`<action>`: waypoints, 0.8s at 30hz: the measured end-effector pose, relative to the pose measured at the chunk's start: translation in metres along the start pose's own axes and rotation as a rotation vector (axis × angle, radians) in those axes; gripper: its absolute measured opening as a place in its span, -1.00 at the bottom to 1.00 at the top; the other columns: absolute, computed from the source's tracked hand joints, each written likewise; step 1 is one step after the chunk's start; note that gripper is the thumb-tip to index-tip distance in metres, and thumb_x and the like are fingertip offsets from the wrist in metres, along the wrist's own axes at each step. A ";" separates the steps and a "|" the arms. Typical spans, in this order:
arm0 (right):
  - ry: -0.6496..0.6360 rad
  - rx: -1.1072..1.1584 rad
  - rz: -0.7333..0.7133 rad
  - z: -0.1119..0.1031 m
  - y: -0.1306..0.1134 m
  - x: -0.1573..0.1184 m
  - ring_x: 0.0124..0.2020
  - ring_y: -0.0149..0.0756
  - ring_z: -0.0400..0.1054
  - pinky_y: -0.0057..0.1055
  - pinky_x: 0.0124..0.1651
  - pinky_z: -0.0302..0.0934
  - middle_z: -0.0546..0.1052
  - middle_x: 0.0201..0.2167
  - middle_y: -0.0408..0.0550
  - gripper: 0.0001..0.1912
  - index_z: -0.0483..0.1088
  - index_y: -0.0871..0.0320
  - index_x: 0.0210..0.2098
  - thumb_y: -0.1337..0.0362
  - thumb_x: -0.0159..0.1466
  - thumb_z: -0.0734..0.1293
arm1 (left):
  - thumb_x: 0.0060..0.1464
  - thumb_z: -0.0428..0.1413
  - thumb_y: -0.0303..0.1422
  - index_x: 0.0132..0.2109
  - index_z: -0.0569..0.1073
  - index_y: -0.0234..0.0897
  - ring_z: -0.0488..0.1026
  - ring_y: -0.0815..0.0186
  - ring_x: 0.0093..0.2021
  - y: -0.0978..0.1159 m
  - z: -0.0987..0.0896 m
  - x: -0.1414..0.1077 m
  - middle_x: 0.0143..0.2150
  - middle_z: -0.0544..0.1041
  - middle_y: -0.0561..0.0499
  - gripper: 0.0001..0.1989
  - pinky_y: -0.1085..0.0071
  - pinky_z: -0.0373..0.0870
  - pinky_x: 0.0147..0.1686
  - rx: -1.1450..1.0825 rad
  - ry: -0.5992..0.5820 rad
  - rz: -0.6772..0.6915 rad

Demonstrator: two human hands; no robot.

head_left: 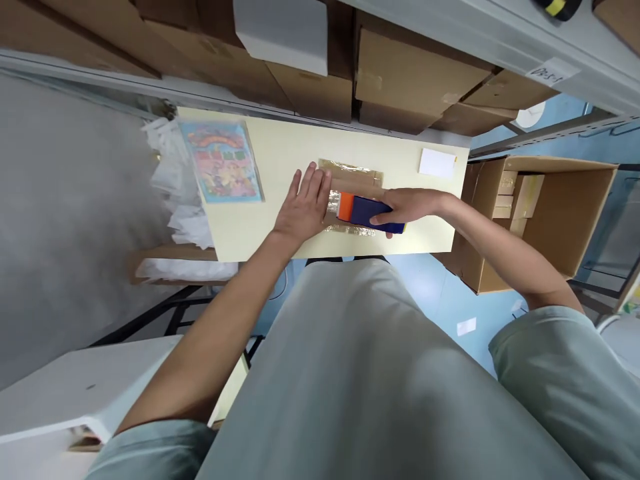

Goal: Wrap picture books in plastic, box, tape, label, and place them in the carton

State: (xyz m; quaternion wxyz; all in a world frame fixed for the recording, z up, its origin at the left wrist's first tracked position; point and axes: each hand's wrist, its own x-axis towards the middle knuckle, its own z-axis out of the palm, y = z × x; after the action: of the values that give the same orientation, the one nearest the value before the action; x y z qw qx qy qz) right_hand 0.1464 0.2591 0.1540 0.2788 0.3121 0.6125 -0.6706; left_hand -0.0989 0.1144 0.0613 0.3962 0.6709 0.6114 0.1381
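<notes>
A flat cardboard package [350, 172] with strips of shiny brown tape along its edges lies on the cream table. My left hand [305, 203] rests palm down on its left end, fingers stretched out. Over the package, my right hand [413, 205] is closed round a tape dispenser [370, 212], dark blue with an orange front end. The dispenser's tip is close to my left fingers. A brown band, seemingly the tape roll, shows along the dispenser's far side. Part of the package is hidden under the dispenser and both hands.
A colourful picture pack [220, 162] lies at the table's [280, 143] left, and a white card [437, 163] at its right. An open carton [570, 220] with small boxes stands on the right. Boxes [415, 73] fill the shelf behind; white plastic bags [173, 180] hang at the left edge.
</notes>
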 end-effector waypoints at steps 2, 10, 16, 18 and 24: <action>0.003 -0.048 0.034 -0.007 0.011 -0.018 -0.20 -0.07 0.65 -0.21 -0.06 0.49 0.73 -0.32 -0.06 -0.52 0.67 0.07 0.00 -0.16 0.33 0.59 | 0.29 0.19 0.02 0.62 0.12 -0.59 -0.21 -0.36 0.73 0.003 0.003 0.003 0.66 0.14 -0.49 0.01 -0.41 -0.30 0.64 0.014 -0.002 -0.026; -0.088 -0.127 0.162 -0.059 0.089 -0.106 -0.28 -0.06 0.60 -0.21 -0.16 0.40 0.73 -0.38 0.01 -0.36 0.70 0.12 -0.24 -0.38 0.27 0.51 | 0.26 0.15 0.16 0.64 -0.02 -0.73 -0.27 -0.41 0.73 0.000 0.012 0.007 0.69 0.02 -0.56 0.20 -0.37 -0.35 0.65 0.120 -0.020 -0.008; -0.047 -0.273 0.375 -0.044 0.101 -0.048 -0.22 -0.01 0.63 -0.22 -0.12 0.36 0.74 -0.40 0.05 -0.54 0.60 0.17 -0.25 -0.15 0.34 0.51 | 0.17 0.23 0.23 0.61 0.01 -0.78 -0.26 -0.47 0.72 0.003 0.014 0.010 0.65 -0.02 -0.75 0.29 -0.38 -0.25 0.62 0.216 -0.032 -0.006; 0.007 -0.323 0.391 -0.034 0.095 -0.036 -0.22 -0.01 0.63 -0.20 -0.10 0.37 0.73 -0.43 0.05 -0.65 0.57 0.17 -0.22 -0.02 0.40 0.49 | 0.13 0.22 0.35 0.59 0.09 -0.72 -0.24 -0.47 0.72 0.000 0.016 0.009 0.65 0.04 -0.70 0.33 -0.34 -0.22 0.62 0.192 -0.008 -0.007; 0.227 -0.392 0.464 0.008 0.080 -0.039 -0.13 -0.04 0.63 -0.20 0.09 0.45 0.71 -0.40 0.07 -0.62 0.57 0.28 -0.18 0.02 0.50 0.47 | 0.06 0.06 0.59 0.60 0.12 -0.61 -0.27 -0.44 0.71 -0.018 0.021 0.009 0.66 0.13 -0.45 0.44 -0.25 -0.30 0.64 0.139 -0.004 0.089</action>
State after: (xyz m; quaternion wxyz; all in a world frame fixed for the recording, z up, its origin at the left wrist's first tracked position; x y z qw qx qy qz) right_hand 0.2312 0.2431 0.1321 0.4090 0.4564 0.6698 -0.4192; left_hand -0.0959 0.1140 0.0324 0.3433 0.7236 0.5883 0.1112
